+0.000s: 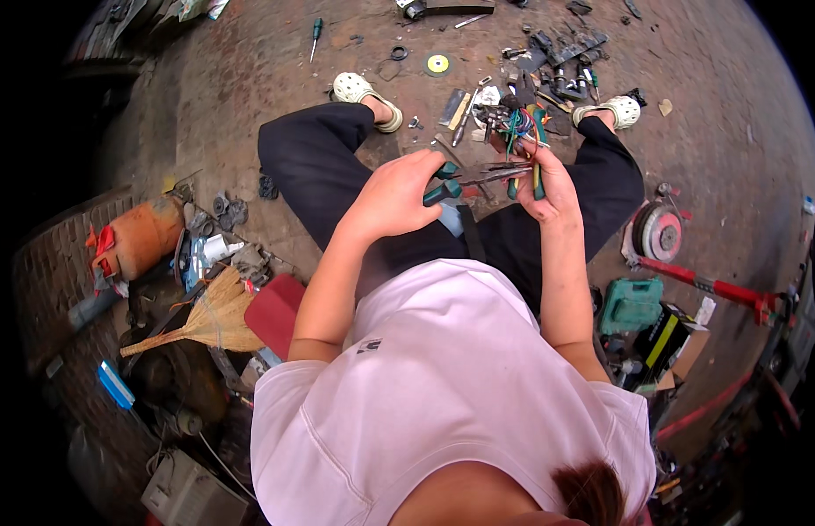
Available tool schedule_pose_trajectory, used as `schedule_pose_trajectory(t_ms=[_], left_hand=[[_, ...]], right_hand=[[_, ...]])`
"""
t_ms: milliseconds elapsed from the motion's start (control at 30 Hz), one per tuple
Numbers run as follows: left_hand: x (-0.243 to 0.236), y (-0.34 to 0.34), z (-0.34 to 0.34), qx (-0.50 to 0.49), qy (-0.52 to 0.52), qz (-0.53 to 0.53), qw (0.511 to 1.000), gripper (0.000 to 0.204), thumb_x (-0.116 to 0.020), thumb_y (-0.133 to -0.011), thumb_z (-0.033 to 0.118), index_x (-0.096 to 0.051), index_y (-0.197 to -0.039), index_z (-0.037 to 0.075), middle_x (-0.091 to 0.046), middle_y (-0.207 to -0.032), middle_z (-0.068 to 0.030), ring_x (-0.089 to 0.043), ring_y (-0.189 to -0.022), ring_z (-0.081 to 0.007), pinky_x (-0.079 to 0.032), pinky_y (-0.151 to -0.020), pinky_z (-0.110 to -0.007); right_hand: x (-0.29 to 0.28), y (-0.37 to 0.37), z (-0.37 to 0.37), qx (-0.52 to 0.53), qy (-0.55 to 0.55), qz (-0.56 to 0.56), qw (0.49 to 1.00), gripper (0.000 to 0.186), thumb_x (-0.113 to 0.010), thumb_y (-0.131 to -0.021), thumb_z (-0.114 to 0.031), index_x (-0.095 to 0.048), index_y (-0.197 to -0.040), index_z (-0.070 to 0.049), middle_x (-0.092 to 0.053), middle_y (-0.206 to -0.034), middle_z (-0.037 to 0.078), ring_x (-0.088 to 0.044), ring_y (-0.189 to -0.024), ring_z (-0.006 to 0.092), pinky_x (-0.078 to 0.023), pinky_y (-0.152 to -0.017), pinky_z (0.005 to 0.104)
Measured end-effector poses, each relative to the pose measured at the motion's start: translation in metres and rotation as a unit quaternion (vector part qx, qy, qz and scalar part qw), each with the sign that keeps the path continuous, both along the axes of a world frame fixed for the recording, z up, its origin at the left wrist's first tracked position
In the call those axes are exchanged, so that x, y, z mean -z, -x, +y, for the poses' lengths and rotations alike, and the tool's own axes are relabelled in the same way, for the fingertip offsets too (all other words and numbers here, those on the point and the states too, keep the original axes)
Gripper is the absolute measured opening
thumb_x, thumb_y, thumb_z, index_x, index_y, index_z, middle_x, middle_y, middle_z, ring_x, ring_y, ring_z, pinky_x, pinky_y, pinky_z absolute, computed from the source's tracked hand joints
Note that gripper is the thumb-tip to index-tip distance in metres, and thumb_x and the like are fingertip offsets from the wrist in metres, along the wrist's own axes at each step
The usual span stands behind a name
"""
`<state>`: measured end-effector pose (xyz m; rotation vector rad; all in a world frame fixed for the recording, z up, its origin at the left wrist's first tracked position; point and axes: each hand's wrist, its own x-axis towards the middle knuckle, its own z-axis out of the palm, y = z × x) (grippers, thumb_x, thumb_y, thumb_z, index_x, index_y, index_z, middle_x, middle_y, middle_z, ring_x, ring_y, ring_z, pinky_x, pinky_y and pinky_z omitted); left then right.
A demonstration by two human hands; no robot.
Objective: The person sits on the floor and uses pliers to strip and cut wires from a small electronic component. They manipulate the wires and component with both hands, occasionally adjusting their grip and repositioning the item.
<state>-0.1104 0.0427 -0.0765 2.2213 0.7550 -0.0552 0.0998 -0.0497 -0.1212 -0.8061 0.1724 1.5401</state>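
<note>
My left hand is closed around the dark green handles of a pair of pliers, whose handles are spread. The metal jaws point right, toward my other hand. My right hand is closed on a bundle of coloured wires, green, red and blue among them. Green-and-yellow grips also show at its fingers; I cannot tell whether they belong to a second tool. Where the jaws meet the wires is crowded and hard to make out. Both hands are above my lap, between my spread knees.
A screwdriver, a yellow disc and many metal parts lie on the brick floor ahead. To the left are an orange gas cylinder and a straw broom. A wheel and green case are at right.
</note>
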Motion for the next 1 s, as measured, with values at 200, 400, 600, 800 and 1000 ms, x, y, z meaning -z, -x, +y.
schedule_pose_trajectory(t_ms=[200,400,600,800,1000], left_hand=[[0.009,0.005,0.006,-0.077,-0.112,-0.026,0.99,0.046,-0.071,-0.069,0.021,-0.052,-0.106,0.002,-0.055,-0.096,-0.0146,-0.056,-0.096,-0.0336,-0.046,-0.082,-0.042],[0.034,-0.001,0.008,-0.155,-0.081,0.045,0.984,0.043,-0.071,-0.077,0.036,-0.058,-0.1,0.003,-0.06,-0.091,-0.0117,-0.061,-0.09,-0.0304,-0.048,-0.075,-0.04],[0.028,-0.033,0.016,-0.203,-0.208,-0.009,0.957,0.051,-0.069,-0.078,0.047,-0.061,-0.107,0.006,-0.067,-0.084,-0.0082,-0.065,-0.07,-0.0276,-0.05,-0.06,-0.037],[0.014,-0.072,0.034,0.039,-0.307,0.035,0.95,0.063,-0.065,-0.083,0.04,-0.041,-0.14,0.024,-0.064,-0.069,-0.0055,-0.062,-0.055,-0.026,-0.047,-0.047,-0.036],[0.036,-0.063,0.041,0.137,-0.319,-0.006,0.938,0.054,-0.063,-0.083,0.035,-0.048,-0.134,0.028,-0.058,-0.064,-0.0041,-0.062,-0.056,-0.0258,-0.049,-0.048,-0.037]], right_hand=[[0.019,-0.023,-0.001,0.04,-0.061,0.051,0.996,0.008,-0.055,-0.091,-0.009,-0.053,-0.089,-0.001,-0.053,-0.117,0.016,-0.039,-0.07,0.0075,-0.04,-0.061,0.0206],[0.013,-0.048,-0.004,0.066,-0.125,0.094,0.986,0.01,-0.055,-0.09,-0.007,-0.055,-0.092,0.002,-0.049,-0.126,0.023,-0.04,-0.069,0.0071,-0.04,-0.06,0.0209],[0.001,-0.058,-0.004,0.016,-0.092,0.103,0.99,0.01,-0.055,-0.089,-0.006,-0.054,-0.094,0.002,-0.05,-0.124,0.022,-0.042,-0.069,0.0074,-0.039,-0.06,0.0213],[-0.007,-0.053,-0.006,-0.106,0.014,-0.117,0.987,0.011,-0.061,-0.089,-0.012,-0.054,-0.091,-0.004,-0.047,-0.073,-0.002,-0.043,-0.062,0.0061,-0.038,-0.052,0.0207],[-0.01,-0.054,-0.008,-0.2,0.078,-0.115,0.97,0.014,-0.061,-0.089,-0.014,-0.055,-0.096,-0.004,-0.059,-0.081,0.004,-0.047,-0.06,0.005,-0.041,-0.05,0.0192]])
